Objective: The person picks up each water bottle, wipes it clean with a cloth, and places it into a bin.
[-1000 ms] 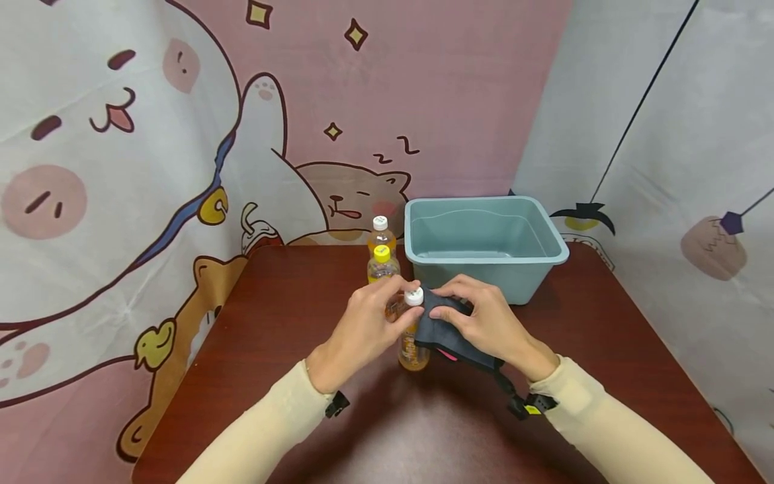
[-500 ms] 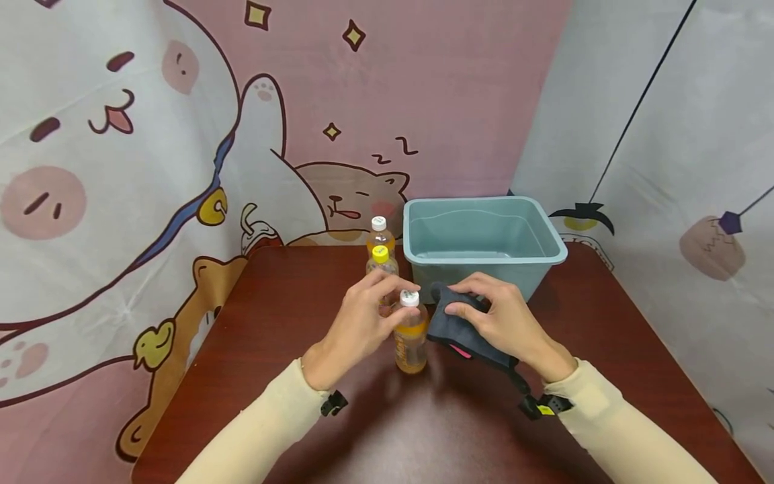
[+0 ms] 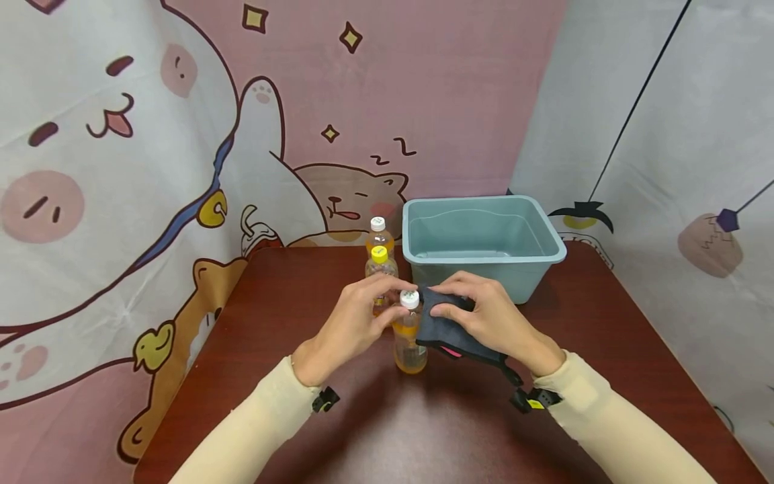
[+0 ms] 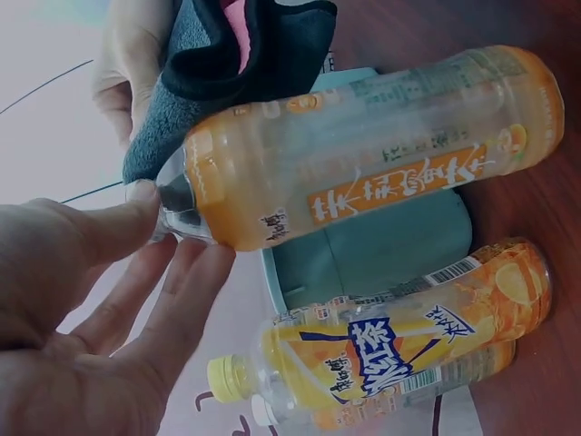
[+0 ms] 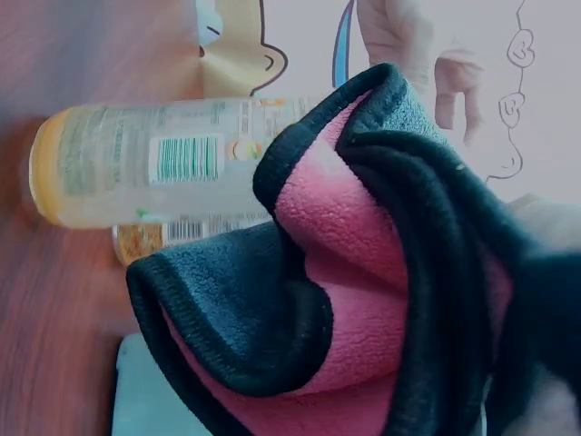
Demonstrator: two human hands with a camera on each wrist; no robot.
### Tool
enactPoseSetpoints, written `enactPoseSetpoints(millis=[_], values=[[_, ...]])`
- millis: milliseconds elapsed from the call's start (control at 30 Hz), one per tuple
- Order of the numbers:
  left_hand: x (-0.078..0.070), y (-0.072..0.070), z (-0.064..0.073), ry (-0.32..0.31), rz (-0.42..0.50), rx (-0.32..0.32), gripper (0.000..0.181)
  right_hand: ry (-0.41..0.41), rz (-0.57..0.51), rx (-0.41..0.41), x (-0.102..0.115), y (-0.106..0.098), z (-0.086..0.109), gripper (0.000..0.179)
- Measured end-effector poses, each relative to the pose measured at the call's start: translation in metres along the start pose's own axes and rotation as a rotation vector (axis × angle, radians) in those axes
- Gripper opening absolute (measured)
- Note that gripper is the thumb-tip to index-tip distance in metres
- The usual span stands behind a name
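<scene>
A plastic bottle (image 3: pixel 410 351) with a white cap and an orange-banded label stands upright near the middle of the table. My left hand (image 3: pixel 353 317) pinches it at the neck, just under the cap, between thumb and fingers. In the left wrist view, orange lettering runs along the bottle (image 4: pixel 390 145). To its right, my right hand (image 3: pixel 486 314) pinches a dark grey cloth (image 3: pixel 444 328) against the bottle's upper side. Seen from the right wrist, the folded cloth (image 5: pixel 354 245) shows a pink underside and black edging and hides part of the bottle.
Behind the held bottle stand a yellow-capped bottle (image 3: pixel 379 258) and, farther back, another white-capped bottle (image 3: pixel 379 236). A blue-green plastic bin (image 3: pixel 484 260) sits at the back right of the dark red-brown table (image 3: pixel 290 296). Cartoon-printed fabric (image 3: pixel 459 87) hangs behind the table.
The cloth moved off the bottle to the right, then came back left against it. The bottle has turned, its lettering swinging out of the head view. The left hand keeps its place at the neck.
</scene>
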State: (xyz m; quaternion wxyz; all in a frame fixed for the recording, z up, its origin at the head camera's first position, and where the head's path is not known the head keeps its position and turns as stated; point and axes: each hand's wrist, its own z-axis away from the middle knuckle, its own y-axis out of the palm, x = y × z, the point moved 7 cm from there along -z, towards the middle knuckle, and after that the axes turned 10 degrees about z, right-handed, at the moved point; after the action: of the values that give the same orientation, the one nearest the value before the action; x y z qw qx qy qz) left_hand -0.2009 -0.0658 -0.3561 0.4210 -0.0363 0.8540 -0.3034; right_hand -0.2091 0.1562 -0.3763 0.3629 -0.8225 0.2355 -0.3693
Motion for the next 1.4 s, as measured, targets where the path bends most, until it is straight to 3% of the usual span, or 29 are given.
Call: enactPoseSetpoints(millis=[167, 533, 800, 1167, 1400], values=[[0.001, 0.003, 0.0, 0.002, 0.03, 0.002, 0.037, 0.025, 0.01, 0.061, 0.002, 0.011, -0.004, 0.039], [-0.002, 0.003, -0.003, 0.027, 0.016, 0.004, 0.033, 0.062, 0.024, 0.117, -0.009, 0.019, 0.002, 0.046], [-0.001, 0.003, -0.003, 0.026, 0.01, 0.008, 0.033, 0.054, 0.012, 0.148, -0.016, 0.026, 0.005, 0.041], [0.0, 0.004, -0.003, -0.007, 0.008, 0.02, 0.033, -0.014, 0.093, 0.371, -0.029, 0.063, 0.017, 0.033], [-0.002, 0.003, -0.002, 0.007, -0.001, 0.018, 0.034, -0.023, 0.154, 0.436, -0.032, 0.083, 0.02, 0.032]])
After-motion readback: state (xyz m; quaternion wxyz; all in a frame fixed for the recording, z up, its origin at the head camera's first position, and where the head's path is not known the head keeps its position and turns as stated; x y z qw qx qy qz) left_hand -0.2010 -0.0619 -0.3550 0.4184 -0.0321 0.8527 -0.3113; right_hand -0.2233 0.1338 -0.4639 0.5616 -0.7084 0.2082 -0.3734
